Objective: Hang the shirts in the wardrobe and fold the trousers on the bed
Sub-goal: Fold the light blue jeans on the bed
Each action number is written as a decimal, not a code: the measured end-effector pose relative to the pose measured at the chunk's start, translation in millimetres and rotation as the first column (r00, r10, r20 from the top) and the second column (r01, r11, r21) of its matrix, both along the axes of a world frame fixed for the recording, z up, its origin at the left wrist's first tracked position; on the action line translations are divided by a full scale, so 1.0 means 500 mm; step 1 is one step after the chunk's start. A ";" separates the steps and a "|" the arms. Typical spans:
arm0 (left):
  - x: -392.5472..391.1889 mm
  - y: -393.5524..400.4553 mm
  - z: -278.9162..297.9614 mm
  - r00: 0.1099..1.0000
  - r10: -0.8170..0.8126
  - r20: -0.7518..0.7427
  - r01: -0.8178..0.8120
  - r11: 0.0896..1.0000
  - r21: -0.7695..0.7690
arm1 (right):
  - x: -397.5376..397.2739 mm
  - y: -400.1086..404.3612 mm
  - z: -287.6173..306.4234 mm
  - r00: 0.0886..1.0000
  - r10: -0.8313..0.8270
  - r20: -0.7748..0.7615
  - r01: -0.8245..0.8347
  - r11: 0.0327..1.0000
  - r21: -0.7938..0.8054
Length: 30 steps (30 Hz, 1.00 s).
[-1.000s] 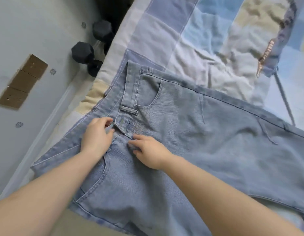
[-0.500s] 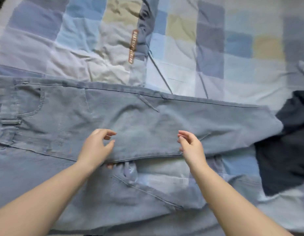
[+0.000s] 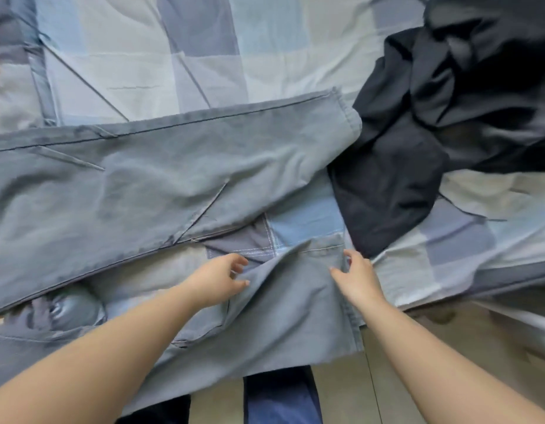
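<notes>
Light blue jeans [image 3: 149,185] lie spread across the bed. The far leg runs flat to the right and ends at its hem near a dark garment. The near leg [image 3: 283,307] lies crumpled at the bed's front edge, with its hem end hanging over the side. My left hand [image 3: 217,280] pinches a ridge of this near leg's cloth on its left side. On the right side, my right hand [image 3: 357,278] holds the hem corner with bent fingers.
A checked blue, grey and cream bedsheet [image 3: 234,56] covers the bed. A crumpled black garment [image 3: 442,111] lies at the right, touching the far leg's hem. The bed's edge runs along the lower right, with wooden floor [image 3: 464,362] beyond it. Dark blue cloth [image 3: 280,396] shows below.
The view has swung right along the jeans, from the waistband to the leg ends. Both hands moved from the far leg's lower edge to the near leg's hem and took hold of it.
</notes>
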<state>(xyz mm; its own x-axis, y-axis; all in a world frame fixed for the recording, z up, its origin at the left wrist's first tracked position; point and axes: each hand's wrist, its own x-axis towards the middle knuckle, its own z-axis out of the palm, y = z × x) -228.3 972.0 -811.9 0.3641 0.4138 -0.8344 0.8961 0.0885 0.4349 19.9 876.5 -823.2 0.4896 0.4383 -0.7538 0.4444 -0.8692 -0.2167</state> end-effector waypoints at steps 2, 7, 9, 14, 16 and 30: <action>0.030 -0.024 -0.020 0.998 -0.045 -0.043 0.045 0.999 0.002 | 0.008 -0.022 -0.019 0.988 -0.151 -0.033 0.152 0.988 0.008; 0.072 -0.045 -0.052 0.970 -0.206 -0.132 0.218 0.973 0.079 | 0.006 -0.063 -0.054 0.927 -0.237 -0.291 0.253 0.967 0.018; 0.083 -0.035 -0.055 0.984 -0.132 -0.123 0.161 0.950 0.269 | 0.017 -0.077 -0.060 0.949 -0.226 -0.219 0.268 0.945 0.187; 0.084 0.026 -0.064 0.982 0.113 -0.149 -0.031 0.886 0.464 | 0.025 -0.093 -0.067 0.825 -0.392 -0.406 0.512 0.823 0.245; 0.089 0.031 -0.071 0.984 0.033 -0.175 0.040 0.916 0.400 | 0.035 -0.094 -0.073 0.790 -0.396 -0.467 0.498 0.860 0.113; 0.307 0.000 -0.098 0.979 -0.202 -0.029 0.192 0.861 0.470 | 0.084 -0.147 -0.066 0.691 -0.049 -0.721 0.040 0.999 -0.030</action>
